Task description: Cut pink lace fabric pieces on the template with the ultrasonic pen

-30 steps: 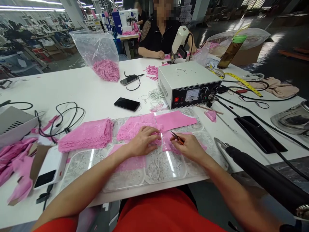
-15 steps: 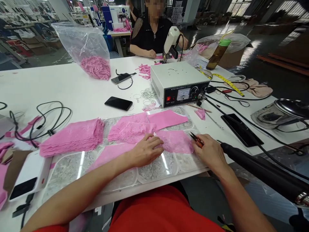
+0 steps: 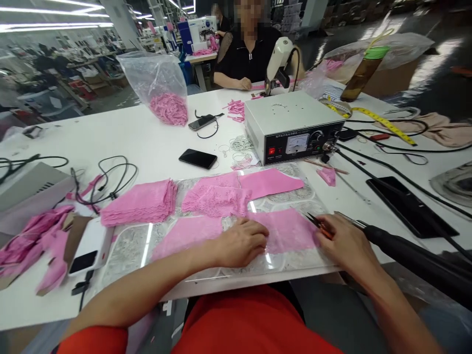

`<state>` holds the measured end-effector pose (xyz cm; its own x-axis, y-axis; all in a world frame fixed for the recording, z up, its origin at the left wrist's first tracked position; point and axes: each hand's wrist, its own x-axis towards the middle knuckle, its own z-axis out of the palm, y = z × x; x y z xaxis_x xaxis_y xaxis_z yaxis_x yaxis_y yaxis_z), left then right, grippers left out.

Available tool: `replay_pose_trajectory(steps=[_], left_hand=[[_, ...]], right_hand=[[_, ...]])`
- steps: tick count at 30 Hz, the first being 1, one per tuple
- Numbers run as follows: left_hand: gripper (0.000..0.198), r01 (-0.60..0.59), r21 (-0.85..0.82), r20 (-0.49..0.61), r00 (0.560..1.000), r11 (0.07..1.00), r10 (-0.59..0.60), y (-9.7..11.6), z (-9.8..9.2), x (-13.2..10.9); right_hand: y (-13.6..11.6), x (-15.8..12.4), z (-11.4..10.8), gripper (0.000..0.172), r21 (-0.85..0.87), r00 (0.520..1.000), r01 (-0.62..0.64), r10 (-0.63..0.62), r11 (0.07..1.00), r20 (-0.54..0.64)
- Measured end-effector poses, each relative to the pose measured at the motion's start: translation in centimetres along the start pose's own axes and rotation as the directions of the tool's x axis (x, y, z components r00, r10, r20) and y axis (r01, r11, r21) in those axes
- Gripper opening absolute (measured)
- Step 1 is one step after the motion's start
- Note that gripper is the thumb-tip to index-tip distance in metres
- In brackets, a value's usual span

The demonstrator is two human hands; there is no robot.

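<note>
Where the left hand (image 3: 245, 240) lay: on sheer pink fabric panel (image 3: 289, 230), grip could not be told.
Right hand (image 3: 342, 237): gripped orange-handled, dark-bladed snips (image 3: 323, 229) at panel's right edge.

A garment workshop, with a sewing machine (image 3: 201, 32), stacked pink fabric (image 3: 142, 201) and long strip lights (image 3: 55, 24).

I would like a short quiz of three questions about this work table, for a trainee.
1. True or false: the right hand holds orange-handled metal snips.
2. Which is nearest to the left hand? a) brown bottle with green lid; b) flat pink fabric panel; c) clear plastic bag.
3. Fill in: for the wearer, the thick pink fabric stack lies to the ____ of the grey metal box.
Key: 1. true; 2. b; 3. left.
</note>
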<state>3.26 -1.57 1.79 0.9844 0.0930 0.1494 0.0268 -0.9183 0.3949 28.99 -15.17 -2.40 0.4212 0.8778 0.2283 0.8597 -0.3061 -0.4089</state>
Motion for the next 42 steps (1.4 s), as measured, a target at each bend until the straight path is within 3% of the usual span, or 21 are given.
replay_pose_trajectory(steps=[4,7,10,15,19,23,29,35,42], left_hand=[[0.019,0.124,0.187,-0.131,0.986,0.975,-0.100,-1.6,-0.7,-1.7],[0.021,0.196,0.265,-0.166,0.974,0.944,-0.156,-3.5,-1.4,-2.5],[0.021,0.212,0.231,-0.155,0.972,0.949,-0.179,-4.7,-1.8,-2.3],[0.016,0.292,0.083,-0.177,0.945,0.953,-0.275,-5.3,-1.8,-1.1],[0.016,0.427,-0.099,-0.218,0.872,0.899,-0.438,-5.6,-2.3,-0.4],[0.019,0.493,-0.293,-0.165,0.818,0.819,-0.551,-5.9,-3.1,0.0],[0.028,0.499,-0.539,0.003,0.807,0.679,-0.591,-6.3,-3.9,0.1],[0.029,0.481,-0.669,0.024,0.776,0.567,-0.630,-6.8,-3.9,0.1],[0.026,0.485,-0.695,0.042,0.765,0.531,-0.643,-6.8,-3.9,0.2]], right_hand=[[-0.1,0.2,-0.1,0.019,0.100,0.994,0.025,-0.014,0.995,-0.111],[-2.5,1.0,-0.4,0.015,0.217,0.989,0.091,-0.064,0.972,-0.131],[-5.7,2.1,-0.1,0.016,0.363,0.983,0.181,-0.170,0.914,-0.062],[-9.6,3.8,1.5,0.018,0.466,0.963,0.199,-0.260,0.862,0.070],[-11.8,4.6,2.7,0.015,0.495,0.958,0.201,-0.275,0.845,0.078],[-13.6,6.0,3.8,0.015,0.503,0.962,0.195,-0.265,0.842,0.071],[-13.8,8.6,4.9,0.024,0.540,0.967,0.098,-0.208,0.836,0.147],[-13.5,7.8,4.1,0.025,0.566,0.984,0.077,-0.156,0.821,0.091],[-14.1,7.4,4.5,0.019,0.564,0.981,0.106,-0.180,0.819,0.077]])
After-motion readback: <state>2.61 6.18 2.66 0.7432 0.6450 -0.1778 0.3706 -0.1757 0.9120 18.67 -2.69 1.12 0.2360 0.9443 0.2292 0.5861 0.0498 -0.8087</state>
